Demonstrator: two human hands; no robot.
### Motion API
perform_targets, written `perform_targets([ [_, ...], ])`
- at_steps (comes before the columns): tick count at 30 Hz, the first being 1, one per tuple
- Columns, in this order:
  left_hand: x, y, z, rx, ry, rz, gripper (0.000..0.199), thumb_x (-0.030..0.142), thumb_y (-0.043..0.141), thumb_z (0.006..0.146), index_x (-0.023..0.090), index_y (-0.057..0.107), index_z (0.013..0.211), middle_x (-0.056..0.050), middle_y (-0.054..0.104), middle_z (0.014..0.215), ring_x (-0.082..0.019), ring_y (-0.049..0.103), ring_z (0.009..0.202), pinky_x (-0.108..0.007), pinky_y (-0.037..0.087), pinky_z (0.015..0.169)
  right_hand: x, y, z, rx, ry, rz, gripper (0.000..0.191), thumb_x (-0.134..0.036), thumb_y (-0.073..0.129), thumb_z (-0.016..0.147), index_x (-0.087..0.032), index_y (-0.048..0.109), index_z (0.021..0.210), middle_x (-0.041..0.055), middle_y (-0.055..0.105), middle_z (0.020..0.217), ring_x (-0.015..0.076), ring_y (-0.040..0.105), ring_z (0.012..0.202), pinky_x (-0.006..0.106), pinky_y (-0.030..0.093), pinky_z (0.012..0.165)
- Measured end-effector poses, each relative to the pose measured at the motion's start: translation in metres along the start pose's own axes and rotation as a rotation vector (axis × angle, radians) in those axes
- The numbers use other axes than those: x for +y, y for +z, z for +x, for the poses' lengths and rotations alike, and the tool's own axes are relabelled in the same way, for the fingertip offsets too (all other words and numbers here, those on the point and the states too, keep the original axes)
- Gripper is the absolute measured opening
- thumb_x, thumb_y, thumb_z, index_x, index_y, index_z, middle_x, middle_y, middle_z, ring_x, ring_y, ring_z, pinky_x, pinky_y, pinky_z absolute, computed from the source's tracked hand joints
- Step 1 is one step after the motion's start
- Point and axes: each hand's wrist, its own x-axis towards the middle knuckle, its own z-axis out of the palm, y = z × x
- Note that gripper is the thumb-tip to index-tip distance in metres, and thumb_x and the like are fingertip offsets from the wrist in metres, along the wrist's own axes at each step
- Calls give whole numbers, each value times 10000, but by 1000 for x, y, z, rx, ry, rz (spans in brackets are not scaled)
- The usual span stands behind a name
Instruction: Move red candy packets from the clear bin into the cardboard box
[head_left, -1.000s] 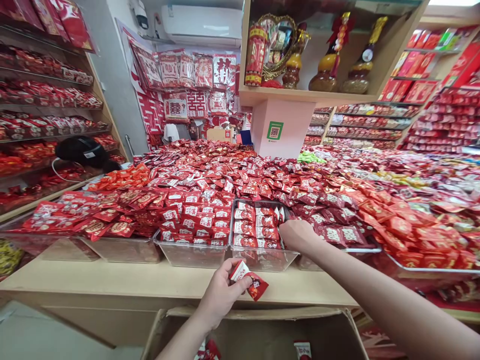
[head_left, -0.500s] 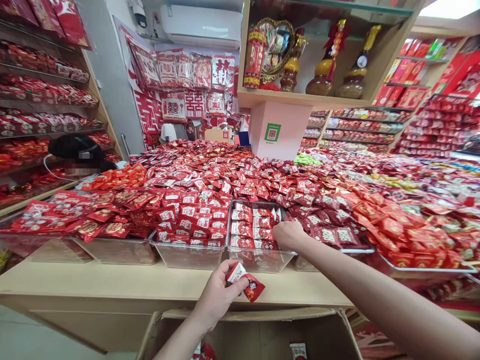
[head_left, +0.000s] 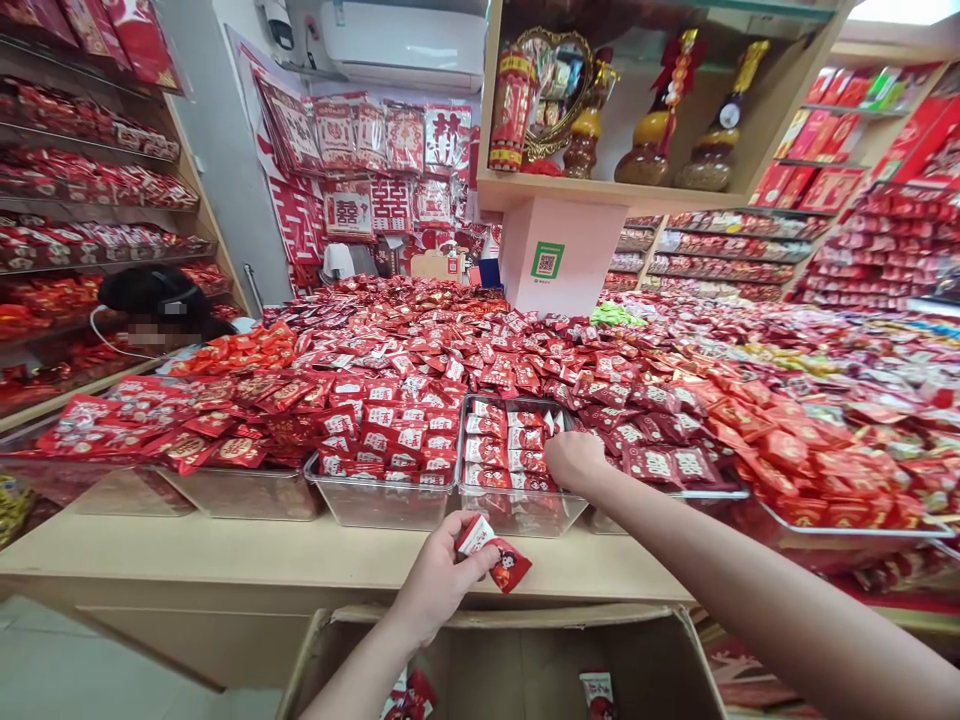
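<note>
My left hand (head_left: 436, 572) pinches a red-and-white snack packet (head_left: 511, 566) between thumb and fingers, over the counter's front edge. It may be more than one packet; I cannot tell. My right hand (head_left: 576, 463) reaches into the right side of a clear plastic bin (head_left: 517, 512), with its curled fingers pointing down and hidden from view. Beside it, matching packets (head_left: 486, 452) stand in neat rows in that bin. Below my hands is an open cardboard box (head_left: 517, 617), with a packet (head_left: 598, 694) at its right and a few more at its left, partly behind my forearm.
Several other clear bins (head_left: 382, 505) of red packets line the wooden counter (head_left: 225, 545). A display cabinet (head_left: 622, 200) with bottles hangs above the heap, over a pink pillar (head_left: 562, 265). At the left, a person's dark-haired head (head_left: 154, 295) shows near the shelves.
The view has shifted slightly, and the counter and bins sit a little higher. My right hand stays at the bin, and my left hand still holds its packet.
</note>
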Motion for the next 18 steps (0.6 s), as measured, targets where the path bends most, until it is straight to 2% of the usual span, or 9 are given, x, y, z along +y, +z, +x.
perform_targets([
  [3, -2, -1, 0, -4, 10, 1, 316, 268, 634, 667, 170, 508, 940, 27, 567, 690, -101, 492, 602, -226, 403, 583, -2, 3, 0, 33, 22, 1, 327, -55, 379, 736, -81, 631, 943, 206, 622, 947, 265, 585, 886, 337, 460, 656],
  [7, -4, -1, 1, -10, 8, -28, 320, 251, 631, 676, 178, 492, 955, 31, 581, 705, -97, 504, 624, -216, 407, 597, 5, -1, -6, 71, -19, 10, 300, -63, 403, 724, -104, 649, 891, 173, 642, 904, 258, 598, 847, 310, 450, 644],
  [11, -3, -1, 2, -25, -9, -97, 361, 203, 642, 664, 188, 470, 981, 31, 603, 752, -100, 535, 689, -228, 420, 680, 9, -11, -31, 156, -20, 43, 242, -156, 415, 758, -125, 648, 817, 153, 652, 810, 257, 606, 784, 297, 427, 607],
  [14, -3, -1, 3, -34, 31, -90, 377, 179, 636, 669, 200, 470, 1006, 33, 606, 765, -97, 548, 708, -221, 414, 701, 0, -8, -64, 265, -131, 268, 287, -311, 383, 807, -164, 622, 746, 96, 649, 722, 203, 600, 687, 264, 401, 586],
  [18, -5, -2, 2, -88, 77, -94, 367, 179, 631, 675, 204, 480, 1009, 9, 622, 803, -115, 571, 723, -230, 425, 689, -25, 23, -100, 226, -368, 643, 228, -362, 446, 780, -195, 602, 791, 41, 636, 755, 159, 571, 689, 224, 386, 590],
])
